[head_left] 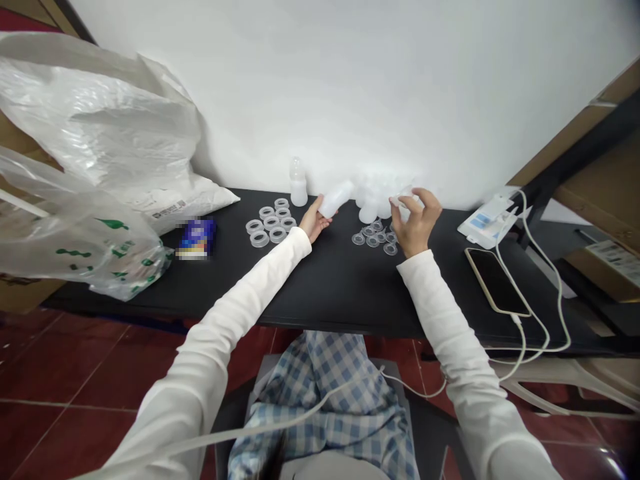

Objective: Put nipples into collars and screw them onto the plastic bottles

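Observation:
My left hand point(314, 223) is wrapped round a white translucent bottle point(335, 199), which is tilted with its upper end to the right. In my right hand point(418, 223) the fingers pinch a small clear piece point(403, 196), partly hidden, its exact kind unclear. Behind and left of that hand stands a group of white bottles point(369, 203). Several clear round pieces with raised centres point(373, 241), like bottle teats, lie just below them. Left of my left hand lie several translucent rings point(277, 234). One bottle with a clear top point(299, 185) stands upright by the wall.
Plastic bags point(115, 133) fill the left of the black table point(345, 293), beside a blue packet point(197, 238). On the right are a phone point(497, 281) on a white cable point(557, 287) and a white-and-blue package point(489, 221). A wall rises behind.

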Available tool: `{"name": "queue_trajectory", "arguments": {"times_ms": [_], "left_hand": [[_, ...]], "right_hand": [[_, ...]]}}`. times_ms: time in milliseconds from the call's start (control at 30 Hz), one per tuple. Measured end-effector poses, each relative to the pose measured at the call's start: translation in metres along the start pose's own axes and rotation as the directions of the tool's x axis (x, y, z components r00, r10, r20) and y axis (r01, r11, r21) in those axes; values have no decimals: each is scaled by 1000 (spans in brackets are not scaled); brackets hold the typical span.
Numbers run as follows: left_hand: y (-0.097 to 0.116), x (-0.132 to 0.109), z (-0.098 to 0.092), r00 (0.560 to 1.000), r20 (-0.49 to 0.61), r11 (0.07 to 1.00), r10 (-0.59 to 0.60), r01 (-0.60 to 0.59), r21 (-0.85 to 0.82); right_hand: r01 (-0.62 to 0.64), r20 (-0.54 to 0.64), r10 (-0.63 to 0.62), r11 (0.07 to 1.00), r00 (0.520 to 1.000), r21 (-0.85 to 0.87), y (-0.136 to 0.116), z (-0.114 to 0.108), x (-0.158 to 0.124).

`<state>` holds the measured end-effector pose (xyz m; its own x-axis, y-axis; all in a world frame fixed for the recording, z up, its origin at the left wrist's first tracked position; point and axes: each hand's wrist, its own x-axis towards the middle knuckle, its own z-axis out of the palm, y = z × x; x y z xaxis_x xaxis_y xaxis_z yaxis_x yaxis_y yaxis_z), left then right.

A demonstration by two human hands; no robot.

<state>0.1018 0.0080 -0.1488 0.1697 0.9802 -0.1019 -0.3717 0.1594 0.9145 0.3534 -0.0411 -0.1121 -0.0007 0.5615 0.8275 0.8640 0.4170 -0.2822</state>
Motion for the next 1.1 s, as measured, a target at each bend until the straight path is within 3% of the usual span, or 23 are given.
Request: {"name": "queue_trajectory", "arguments": {"times_ms": [133,233,367,433,567,700,800,933,1100], "left_hand": [[-14,16,1,981,-35,961,192,-180,212],[-23,31,7,936,-58,827,347,-276,489],[-30,59,24,903,-141,666,405,-186,722],[-34,75,34,897,-156,653,414,-173,737],[-37,101,45,890,-98,680,445,-265,683],[-34,110,46,925,-49,692,377,-246,678],[-34,100,40,942,-44,728,333,-227,647],[-39,56,22,905,17,721,425,-350,598],[-40,-24,10,811,295,665,506,-584,464]], "right_hand": [[15,-80,-18,999,997,-47,2,4,0],[5,-107,-13,997,994,-81,3,8,-1],[-27,-204,7,995,979,-94,11,11,-3],[-45,-245,21,995,969,-93,15,11,-4],[-66,-244,42,993,969,-93,15,11,-5],[-71,-243,45,992,969,-100,10,13,-6],[-55,-245,40,997,969,-55,7,16,-8],[-44,-181,46,999,982,12,-4,25,-15],[-30,47,22,984,999,176,-30,37,-27]]}}
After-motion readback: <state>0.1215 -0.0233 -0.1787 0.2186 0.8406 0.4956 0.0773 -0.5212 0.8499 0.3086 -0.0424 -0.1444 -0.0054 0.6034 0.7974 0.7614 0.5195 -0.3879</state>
